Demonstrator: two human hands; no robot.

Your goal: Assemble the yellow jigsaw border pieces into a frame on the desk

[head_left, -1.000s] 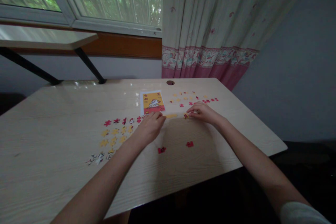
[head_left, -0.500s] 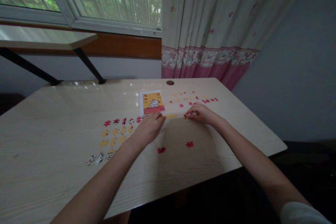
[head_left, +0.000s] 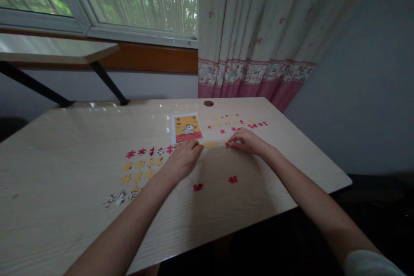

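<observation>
At the middle of a pale table (head_left: 80,138), a person's right hand (head_left: 246,141) pinches a small red-and-yellow puzzle piece (head_left: 227,145) between thumb and fingertips, just right of a yellow strip (head_left: 210,144). The left hand (head_left: 186,158), fingers curled, rests at the strip's left; whether it grips anything cannot be told. A picture card (head_left: 187,127) lies beyond, loose pieces (head_left: 140,164) sit in rows at left, and two red pieces (head_left: 233,179) lie nearer.

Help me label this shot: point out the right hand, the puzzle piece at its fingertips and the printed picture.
Right hand (head_left: 247,140), head view: back of the hand.
Puzzle piece (head_left: 227,145), head view: its uncovered part.
Printed picture (head_left: 187,128), head view: middle of the print.
</observation>
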